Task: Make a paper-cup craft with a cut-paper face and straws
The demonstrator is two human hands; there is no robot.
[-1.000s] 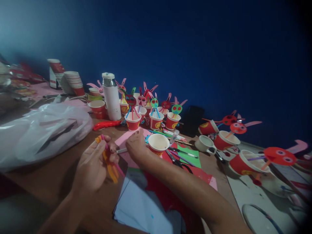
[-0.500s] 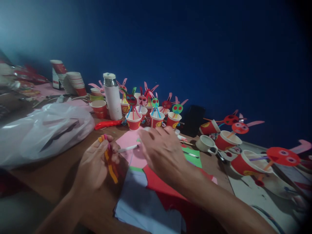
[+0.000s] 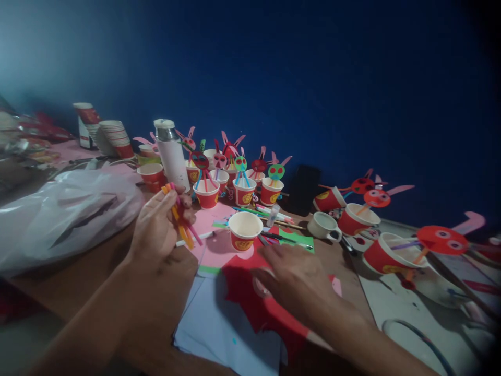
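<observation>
Orange and pink strips (image 3: 180,224) are pinched between the thumb and fingers of my left hand (image 3: 156,224), held above the table at left of centre. My right hand (image 3: 297,277) is over the red paper (image 3: 245,287), its fingers stretched out and apart with nothing seen between them. Just beyond its fingertips a red and white paper cup (image 3: 242,241) stands upright on pink paper. A white pen (image 3: 195,238) lies between my left hand and this cup. White sheets (image 3: 219,324) lie under the red paper.
Red cups with paper animal faces (image 3: 206,197) stand along the back and right. A white bottle (image 3: 172,156) is behind my left hand, a plastic bag (image 3: 74,214) at the left. Pens, green paper (image 3: 299,240) and a grey mug (image 3: 324,227) lie or stand right of centre.
My right hand has moved down and right, and the upright cup now shows where it was. My left hand has risen slightly with the strips. The view has shifted a little.
</observation>
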